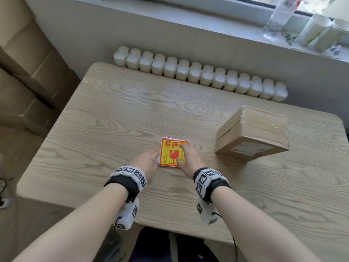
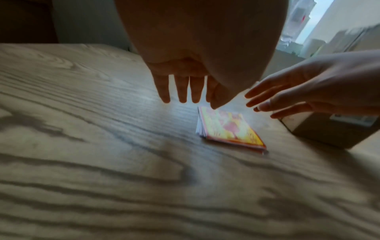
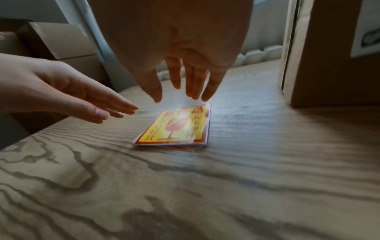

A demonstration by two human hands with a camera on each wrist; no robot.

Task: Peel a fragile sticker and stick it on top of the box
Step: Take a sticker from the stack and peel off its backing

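Observation:
A stack of yellow-and-red fragile stickers (image 1: 171,153) lies flat on the wooden table (image 1: 113,110), near the middle. My left hand (image 1: 148,159) hovers at the stack's left edge with straight fingers. My right hand (image 1: 188,157) reaches over the stack's right side, also with straight fingers. In the left wrist view my left hand (image 2: 195,95) hangs just above the stickers (image 2: 228,128), and my right hand (image 2: 298,91) comes in from the right. The right wrist view shows my right hand (image 3: 174,84) above the stickers (image 3: 176,128), holding nothing. A taped cardboard box (image 1: 253,133) stands to the right.
A white radiator (image 1: 200,74) runs behind the table's far edge. Large cardboard boxes (image 1: 28,72) are piled at the left. A plastic bottle (image 1: 281,16) and white rolls (image 1: 321,31) stand on the windowsill. The box (image 3: 329,56) stands close by my right hand.

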